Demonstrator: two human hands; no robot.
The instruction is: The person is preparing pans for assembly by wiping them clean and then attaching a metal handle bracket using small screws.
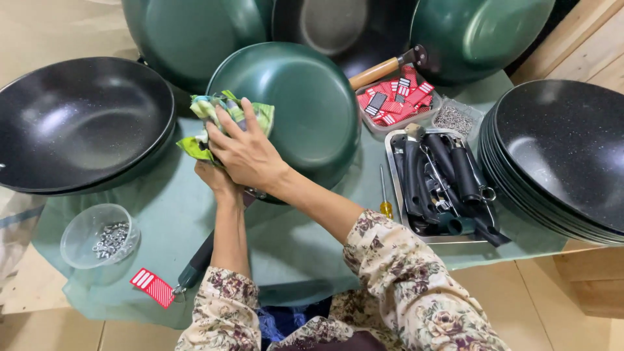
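Note:
A green pan [296,110] lies bottom-up on the green table cloth [292,253] in front of me. My right hand [244,153] presses a crumpled green patterned rag [224,117] against the pan's left edge. My left hand [218,182] is tucked under the right one, gripping the pan near where its dark handle [195,263] joins. A red tag [153,287] hangs from the handle's end.
A black wok [71,123] sits left, a stack of black woks [565,156] right, more green pans [195,32] behind. A metal tray [395,188] holds black handles; a clear tub [429,112] holds red tags. A clear bowl [101,237] has metal screws. A yellow screwdriver [385,198] lies by the tray.

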